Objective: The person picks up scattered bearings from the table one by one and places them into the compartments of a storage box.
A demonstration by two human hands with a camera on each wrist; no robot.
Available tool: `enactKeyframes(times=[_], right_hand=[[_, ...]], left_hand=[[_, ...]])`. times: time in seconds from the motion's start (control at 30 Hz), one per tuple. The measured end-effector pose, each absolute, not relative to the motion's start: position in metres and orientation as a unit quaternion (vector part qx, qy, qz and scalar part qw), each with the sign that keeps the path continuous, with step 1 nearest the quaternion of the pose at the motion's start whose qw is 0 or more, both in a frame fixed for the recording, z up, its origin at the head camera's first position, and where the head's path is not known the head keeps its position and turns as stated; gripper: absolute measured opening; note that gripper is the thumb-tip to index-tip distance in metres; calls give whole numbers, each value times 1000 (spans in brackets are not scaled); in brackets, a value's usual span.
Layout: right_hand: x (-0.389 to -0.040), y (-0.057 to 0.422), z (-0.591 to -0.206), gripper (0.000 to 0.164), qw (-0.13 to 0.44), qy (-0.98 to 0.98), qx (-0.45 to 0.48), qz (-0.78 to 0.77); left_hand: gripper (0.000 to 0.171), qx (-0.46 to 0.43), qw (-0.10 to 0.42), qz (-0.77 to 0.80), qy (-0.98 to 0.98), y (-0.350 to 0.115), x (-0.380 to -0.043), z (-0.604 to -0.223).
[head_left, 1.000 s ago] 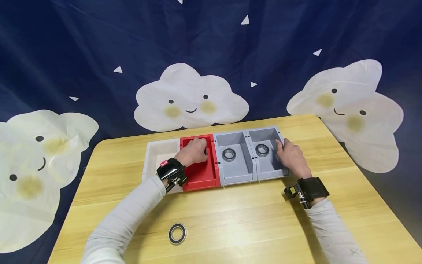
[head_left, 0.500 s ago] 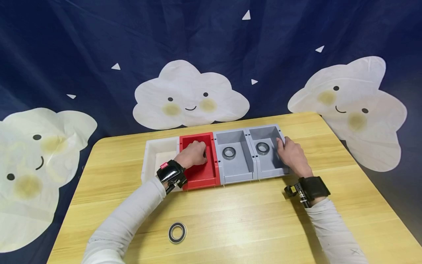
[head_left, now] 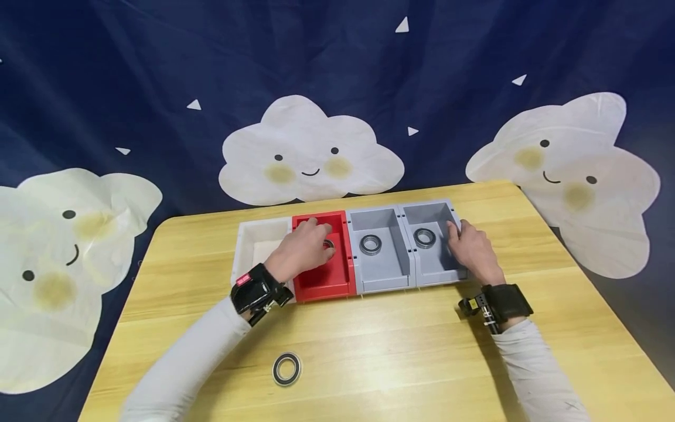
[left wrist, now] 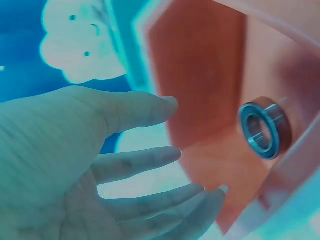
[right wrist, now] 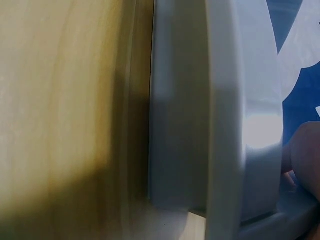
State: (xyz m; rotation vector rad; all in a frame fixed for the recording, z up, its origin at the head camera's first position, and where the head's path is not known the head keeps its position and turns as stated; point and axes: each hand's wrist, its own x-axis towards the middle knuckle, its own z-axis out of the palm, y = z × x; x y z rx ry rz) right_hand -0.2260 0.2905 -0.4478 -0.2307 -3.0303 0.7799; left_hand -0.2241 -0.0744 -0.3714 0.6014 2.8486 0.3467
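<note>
My left hand (head_left: 300, 249) hovers over the red bin (head_left: 323, 287), its fingers spread and holding nothing. Inside that bin lies a ball bearing (left wrist: 282, 129), apart from the fingertips in the left wrist view and partly hidden by the hand in the head view. My right hand (head_left: 474, 249) grips the right side wall of the rightmost grey bin (head_left: 440, 275), thumb on the inner side. That bin has a bearing (head_left: 416, 239) in it. Another bearing (head_left: 362, 246) sits in the grey bin (head_left: 382, 272) beside the red one.
A white bin (head_left: 244, 249) stands at the left end of the joined row. On the wooden table (head_left: 379, 351), nearer the person, one more bearing (head_left: 277, 369) lies flat. A dark blue cloud-patterned curtain (head_left: 432, 70) hangs behind the table.
My left hand has let go of the bearing in the red bin, opened its fingers and drawn slightly back to the left. The right hand keeps its grip on the grey bin.
</note>
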Motion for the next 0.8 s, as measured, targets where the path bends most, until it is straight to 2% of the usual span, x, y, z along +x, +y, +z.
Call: enactKeyframes(times=[0.27,0.53,0.8], right_hand=[[-225,292,-449,60,2,-966,-68,249],[-227,291,-449,61,-10,-966,-73,248],[-229,290,-449,59,-11,-969,-68,239]], left_hand=[[51,189,46,120,974,-103,-182,-345],[51,190,4,104,976,-140,-131,-348],[62,174,91,115,974,-152,-79,-378]])
